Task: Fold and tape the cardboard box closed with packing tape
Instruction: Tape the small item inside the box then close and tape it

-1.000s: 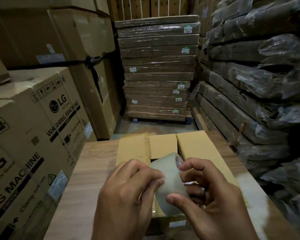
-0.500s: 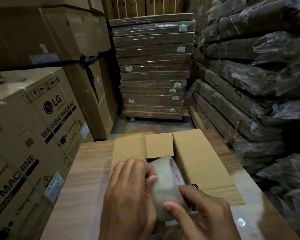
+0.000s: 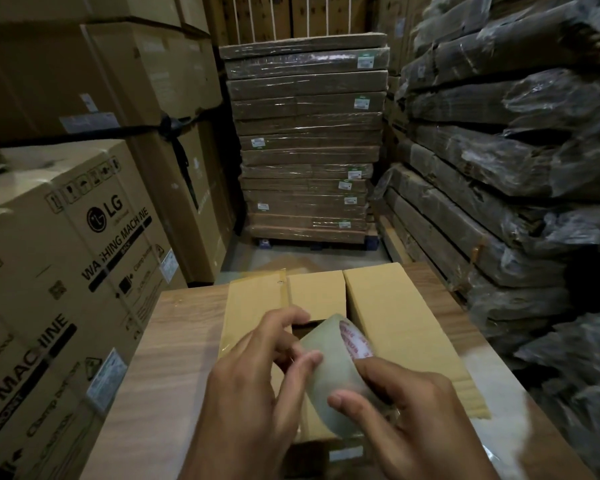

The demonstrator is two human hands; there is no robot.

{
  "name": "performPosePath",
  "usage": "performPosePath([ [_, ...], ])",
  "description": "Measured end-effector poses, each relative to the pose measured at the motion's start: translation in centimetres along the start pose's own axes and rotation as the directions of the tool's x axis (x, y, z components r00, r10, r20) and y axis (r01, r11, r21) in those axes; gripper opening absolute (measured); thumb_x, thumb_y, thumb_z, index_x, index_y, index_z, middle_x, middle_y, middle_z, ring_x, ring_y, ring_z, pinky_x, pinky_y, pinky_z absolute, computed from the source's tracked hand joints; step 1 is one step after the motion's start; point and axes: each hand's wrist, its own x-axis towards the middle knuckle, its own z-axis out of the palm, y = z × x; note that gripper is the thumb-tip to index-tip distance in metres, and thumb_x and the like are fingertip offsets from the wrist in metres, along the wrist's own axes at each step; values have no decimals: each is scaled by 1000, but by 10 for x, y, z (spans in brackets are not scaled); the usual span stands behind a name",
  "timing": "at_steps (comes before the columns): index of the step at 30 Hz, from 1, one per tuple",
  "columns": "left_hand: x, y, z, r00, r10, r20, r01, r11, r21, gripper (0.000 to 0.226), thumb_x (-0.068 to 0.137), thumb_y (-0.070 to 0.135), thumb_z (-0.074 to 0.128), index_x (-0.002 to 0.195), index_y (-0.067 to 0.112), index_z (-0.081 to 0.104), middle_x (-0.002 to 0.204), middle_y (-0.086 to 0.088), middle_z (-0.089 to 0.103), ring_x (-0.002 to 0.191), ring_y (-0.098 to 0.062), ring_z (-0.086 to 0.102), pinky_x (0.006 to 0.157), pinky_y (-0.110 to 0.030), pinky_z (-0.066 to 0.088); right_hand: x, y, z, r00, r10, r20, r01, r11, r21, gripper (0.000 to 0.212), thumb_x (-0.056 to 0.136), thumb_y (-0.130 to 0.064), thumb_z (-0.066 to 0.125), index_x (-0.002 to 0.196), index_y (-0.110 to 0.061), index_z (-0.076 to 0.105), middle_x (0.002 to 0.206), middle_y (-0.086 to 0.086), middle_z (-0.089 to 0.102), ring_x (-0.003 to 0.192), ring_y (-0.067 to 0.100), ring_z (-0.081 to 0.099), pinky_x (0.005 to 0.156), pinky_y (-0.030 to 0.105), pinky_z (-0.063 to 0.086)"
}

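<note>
Just above the cardboard box (image 3: 399,327), both hands hold a roll of tape (image 3: 329,372). The right hand (image 3: 416,414) grips the roll, with its thumb lying across the pale outer face and its fingers curled round the far side. The left hand (image 3: 253,393) is curled too, its fingertips pressed against the roll's outer face from the left. Red print shows on the rim of the roll's core.

The box sits on a wooden table (image 3: 177,344). Its left, right and far flaps are folded inward but do not meet, which leaves a dark gap in the middle. What lies inside the box cannot be told.

Left of the table stand big washing machine cartons (image 3: 94,237). Straight ahead is a pallet stack of flat, plastic-wrapped cardboard (image 3: 305,150). More wrapped bundles (image 3: 506,174) are piled on the right.
</note>
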Motion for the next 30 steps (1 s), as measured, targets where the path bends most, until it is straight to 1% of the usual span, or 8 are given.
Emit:
performPosePath([
  [2, 7, -1, -6, 998, 21, 62, -20, 1000, -15, 35, 79, 50, 58, 112, 40, 63, 81, 19, 59, 79, 1, 57, 64, -4, 36, 3, 0, 1, 1000, -19, 4, 18, 999, 31, 41, 73, -58, 55, 75, -17, 59, 58, -3, 51, 50, 9, 47, 48, 25, 41],
  [6, 17, -5, -10, 997, 51, 63, -52, 999, 16, 17, 80, 44, 58, 89, 35, 69, 81, 21, 60, 79, 2, 58, 63, -4, 36, 10, 2, 1, 999, -32, -33, 35, 997, 73, 43, 75, -56, 56, 73, -13, 58, 59, 1, 51, 51, 13, 47, 49, 31, 43],
  [9, 18, -6, -8, 998, 47, 38, -48, 998, 35, 11, 84, 37, 55, 83, 34, 65, 79, 19, 59, 78, 0, 57, 63, -5, 36, 13, 1, 3, 998, -58, -32, 60, 995, 84, 45, 76, -56, 56, 72, -12, 60, 59, 3, 52, 51, 13, 50, 48, 32, 43],
  [15, 18, -4, -4, 998, 57, -24, -54, 993, 101, 8, 85, 22, 61, 80, 29, 61, 75, 19, 54, 76, 4, 52, 63, -5, 35, 17, 5, 4, 995, -97, -10, 98, 987, 127, 27, 77, -54, 63, 74, -27, 58, 60, -13, 53, 52, 3, 49, 47, 14, 36],
  [18, 19, -5, -3, 999, 30, -23, -27, 993, 117, 11, 82, 19, 62, 78, 28, 59, 73, 20, 52, 74, 4, 50, 64, -4, 33, 13, 11, 9, 992, -115, 51, 106, 982, 158, 41, 77, -64, 60, 74, -23, 57, 63, -12, 52, 57, 3, 48, 51, 16, 36],
  [21, 18, -6, -1, 1000, 24, -14, -22, 992, 124, 12, 82, 17, 61, 78, 28, 57, 73, 21, 48, 72, 7, 47, 65, -3, 32, 9, 15, 17, 997, -83, -3, 82, 987, 135, 56, 79, -71, 52, 69, -16, 50, 55, -3, 42, 50, 6, 39, 47, 21, 31],
  [24, 19, -8, 2, 1000, 15, -22, -12, 991, 135, 14, 80, 15, 61, 78, 27, 55, 74, 23, 46, 73, 7, 46, 67, -4, 33, 7, 15, 22, 999, -50, -16, 51, 993, 103, 57, 75, -69, 55, 68, -14, 47, 55, 2, 42, 50, 16, 41, 48, 25, 31],
  [30, 20, -9, 2, 1000, 21, -10, -19, 984, 178, 12, 81, 17, 59, 79, 27, 52, 74, 23, 41, 73, 5, 44, 69, -6, 34, 12, 13, 27, 1000, 23, -2, -23, 996, 83, 58, 74, -70, 52, 69, -12, 46, 53, 2, 44, 47, 13, 43, 46, 28, 32],
])
